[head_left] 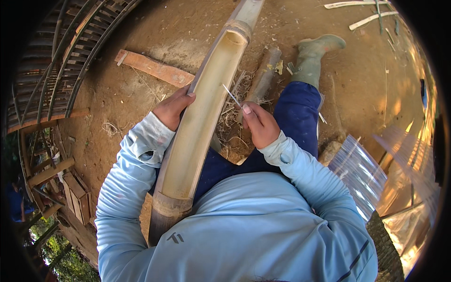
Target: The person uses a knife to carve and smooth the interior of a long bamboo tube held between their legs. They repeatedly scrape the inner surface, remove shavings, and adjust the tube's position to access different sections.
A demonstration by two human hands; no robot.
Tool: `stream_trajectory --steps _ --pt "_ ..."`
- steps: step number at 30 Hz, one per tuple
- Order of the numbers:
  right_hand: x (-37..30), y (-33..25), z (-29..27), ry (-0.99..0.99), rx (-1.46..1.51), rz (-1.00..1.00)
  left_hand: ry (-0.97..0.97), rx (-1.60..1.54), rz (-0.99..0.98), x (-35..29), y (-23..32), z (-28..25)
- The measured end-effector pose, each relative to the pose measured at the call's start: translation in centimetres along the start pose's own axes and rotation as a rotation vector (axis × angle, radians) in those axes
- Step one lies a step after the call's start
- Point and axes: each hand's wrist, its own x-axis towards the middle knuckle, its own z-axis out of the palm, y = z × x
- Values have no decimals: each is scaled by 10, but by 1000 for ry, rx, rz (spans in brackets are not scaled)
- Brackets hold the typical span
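Note:
A thick bamboo pole [203, 103] slants across my lap, from beside my left hip up to the far top. One long section of it is cut open like a trough, with a node closing each end of the opening. My left hand [173, 107] grips the pole's left wall, thumb resting on the rim. Pinched between my right thumb and fingers is a thin, pale, pointed rod [230, 95]; its tip is over the hollow, and whether it touches the bamboo I cannot tell. My right hand [260, 124] is just right of the pole, hiding the rod's other end.
Shavings [235, 105] and a short round log [265, 75] lie on the dirt floor beyond my right hand. A reddish plank [155, 68] lies past my left hand. My booted leg [312, 61] stretches ahead. Slatted bamboo [61, 56] stands at left, clear corrugated sheets [359, 171] at right.

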Motion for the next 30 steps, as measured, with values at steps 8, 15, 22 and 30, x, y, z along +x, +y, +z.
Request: stream_trajectory --steps 8,15,22,30 --pt "28 -2 38 -18 330 63 152 4 20 -13 35 21" --pt "26 -15 45 18 331 0 233 17 74 -20 47 30" --pt "29 13 39 37 135 -157 199 54 22 -20 45 29" --pt "-2 5 -2 -58 -247 -10 229 104 -18 -22 47 26"
